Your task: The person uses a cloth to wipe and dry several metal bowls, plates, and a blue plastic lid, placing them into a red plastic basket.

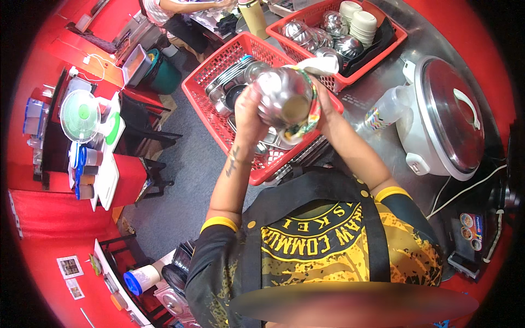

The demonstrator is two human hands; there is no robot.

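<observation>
A shiny rounded metal bowl (283,92), slightly blurred, is tilted in front of me with its flat base towards the camera. My left hand (248,112) grips its left side. At the bowl's right edge, my right hand (324,100) holds a patterned cloth (313,117) against it; most of those fingers are hidden behind the bowl and cloth. Beneath both hands is a red perforated plastic basket (201,104) containing metal trays (236,76) and other metalware. Behind it, a second red basket (283,39) holds fluted metal moulds (297,33) and stacked pale cups (364,26).
On the steel counter (365,151) to the right stand a clear patterned tumbler (383,108) and a large rice cooker (447,119) with a cord. A yellow tumbler (254,18) is at the back. Another person (180,20) works beyond. Chairs and a fan (82,115) are left.
</observation>
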